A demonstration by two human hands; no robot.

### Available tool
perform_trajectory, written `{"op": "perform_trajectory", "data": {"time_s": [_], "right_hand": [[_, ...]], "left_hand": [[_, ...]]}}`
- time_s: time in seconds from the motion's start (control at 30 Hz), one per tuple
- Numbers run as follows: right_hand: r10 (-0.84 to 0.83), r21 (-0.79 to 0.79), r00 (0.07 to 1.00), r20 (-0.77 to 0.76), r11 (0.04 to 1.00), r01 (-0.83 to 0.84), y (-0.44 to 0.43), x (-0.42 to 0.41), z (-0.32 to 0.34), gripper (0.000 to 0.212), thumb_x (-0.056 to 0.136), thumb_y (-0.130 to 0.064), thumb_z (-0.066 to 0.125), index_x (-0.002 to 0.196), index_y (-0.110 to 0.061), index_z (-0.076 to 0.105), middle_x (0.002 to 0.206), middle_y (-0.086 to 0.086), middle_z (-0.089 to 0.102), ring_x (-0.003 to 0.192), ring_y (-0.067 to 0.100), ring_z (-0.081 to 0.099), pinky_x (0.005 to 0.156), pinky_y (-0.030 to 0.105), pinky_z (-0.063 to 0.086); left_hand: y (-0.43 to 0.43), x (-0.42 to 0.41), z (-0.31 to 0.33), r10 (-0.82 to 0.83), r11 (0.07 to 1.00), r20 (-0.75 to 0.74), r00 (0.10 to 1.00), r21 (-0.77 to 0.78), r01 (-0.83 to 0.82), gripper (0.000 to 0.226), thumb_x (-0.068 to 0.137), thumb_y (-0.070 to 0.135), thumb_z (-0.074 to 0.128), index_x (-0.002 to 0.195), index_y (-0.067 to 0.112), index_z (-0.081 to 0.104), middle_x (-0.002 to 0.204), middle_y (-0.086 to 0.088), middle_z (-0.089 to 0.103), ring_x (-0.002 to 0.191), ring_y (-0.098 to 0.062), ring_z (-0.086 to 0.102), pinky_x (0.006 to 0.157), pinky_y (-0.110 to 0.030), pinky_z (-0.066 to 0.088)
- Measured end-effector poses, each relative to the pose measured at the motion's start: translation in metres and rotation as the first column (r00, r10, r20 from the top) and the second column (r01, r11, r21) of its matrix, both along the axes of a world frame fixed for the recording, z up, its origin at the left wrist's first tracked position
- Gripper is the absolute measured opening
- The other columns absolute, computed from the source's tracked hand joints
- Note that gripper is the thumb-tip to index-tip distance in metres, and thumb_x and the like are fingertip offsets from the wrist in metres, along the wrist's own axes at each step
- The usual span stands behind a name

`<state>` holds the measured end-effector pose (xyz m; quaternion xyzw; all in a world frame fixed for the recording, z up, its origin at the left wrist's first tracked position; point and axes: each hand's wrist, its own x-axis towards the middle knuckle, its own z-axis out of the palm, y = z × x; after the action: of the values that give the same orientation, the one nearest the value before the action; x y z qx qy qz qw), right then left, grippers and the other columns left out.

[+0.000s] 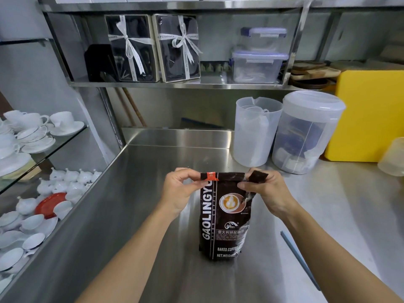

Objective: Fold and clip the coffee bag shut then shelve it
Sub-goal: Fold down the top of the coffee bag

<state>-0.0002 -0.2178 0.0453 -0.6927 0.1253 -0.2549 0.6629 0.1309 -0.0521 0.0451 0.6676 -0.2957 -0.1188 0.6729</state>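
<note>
A dark brown coffee bag [223, 224] with white lettering and a latte picture stands upright on the steel counter [153, 215]. My left hand [179, 189] pinches the bag's top left corner, by a small red tab. My right hand [265, 190] grips the top right corner, which is bent forward and down. The top edge between my hands lies flat. A thin blue strip [297, 259] lies on the counter to the right of the bag; I cannot tell if it is a clip.
Two translucent plastic pitchers [253, 136] [306, 136] stand behind the bag, next to a yellow board [369, 114]. The steel shelf [175, 84] above holds ribboned gift boxes [153, 47] and clear lidded containers [258, 66]. Glass shelves at left carry white cups and saucers [32, 132].
</note>
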Motion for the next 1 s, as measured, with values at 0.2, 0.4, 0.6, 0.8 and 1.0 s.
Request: {"op": "perform_trajectory", "data": {"time_s": [0.2,0.4,0.6,0.8,1.0], "right_hand": [[0.077,-0.031,0.996,-0.043,0.996,-0.078,-0.010,-0.018,-0.005,0.034,0.058,0.002,0.071,0.074,-0.027,0.076,0.073,-0.011,0.073,0.079,0.003,0.064,0.075,0.013,0.050],[-0.044,0.018,0.999,-0.007,0.999,0.044,-0.013,-0.029,-0.006,0.041,0.070,0.017,0.058,0.065,-0.020,0.076,0.061,-0.007,0.074,0.065,0.004,0.067,0.063,0.010,0.051],[-0.200,-0.185,0.979,0.040,0.961,0.204,0.003,-0.024,-0.004,0.043,0.072,0.007,0.061,0.059,-0.032,0.074,0.059,-0.015,0.067,0.059,0.008,0.061,0.072,0.027,0.049],[-0.174,-0.428,0.985,-0.016,0.891,0.151,0.009,-0.027,0.002,0.022,0.070,-0.028,0.060,0.072,-0.047,0.071,0.073,-0.007,0.068,0.086,0.015,0.056,0.091,0.022,0.027],[-0.144,-0.267,0.989,-0.017,0.954,0.135,0.010,-0.034,0.008,0.028,0.067,-0.005,0.075,0.071,-0.033,0.074,0.069,0.000,0.064,0.072,0.003,0.057,0.078,0.015,0.044]], "left_hand": [[0.004,0.010,-0.007,-0.108,0.994,0.006,0.994,-0.022,0.108,0.036,0.067,-0.014,0.066,0.057,0.020,0.073,0.058,0.009,0.067,0.078,-0.021,0.057,0.080,-0.027,0.046],[0.002,0.005,0.004,-0.126,0.989,0.117,0.985,0.096,0.115,0.043,0.068,-0.014,0.063,0.053,0.025,0.072,0.057,0.018,0.065,0.081,-0.009,0.055,0.087,-0.015,0.036],[0.010,0.001,0.010,-0.170,0.938,0.409,0.897,0.347,0.019,0.025,0.066,0.030,0.052,0.048,0.036,0.067,0.075,0.036,0.062,0.095,0.011,0.048,0.106,-0.029,-0.005],[0.013,-0.007,0.006,-0.107,0.921,0.469,0.877,0.380,-0.091,0.030,0.063,0.051,0.069,0.053,0.024,0.061,0.079,0.012,0.066,0.099,0.006,0.050,0.108,-0.033,-0.007],[0.012,-0.016,0.005,-0.099,0.914,0.544,0.833,0.381,-0.140,0.022,0.067,0.036,0.076,0.054,0.032,0.058,0.074,0.014,0.062,0.099,0.014,0.044,0.105,-0.023,-0.013]]}}
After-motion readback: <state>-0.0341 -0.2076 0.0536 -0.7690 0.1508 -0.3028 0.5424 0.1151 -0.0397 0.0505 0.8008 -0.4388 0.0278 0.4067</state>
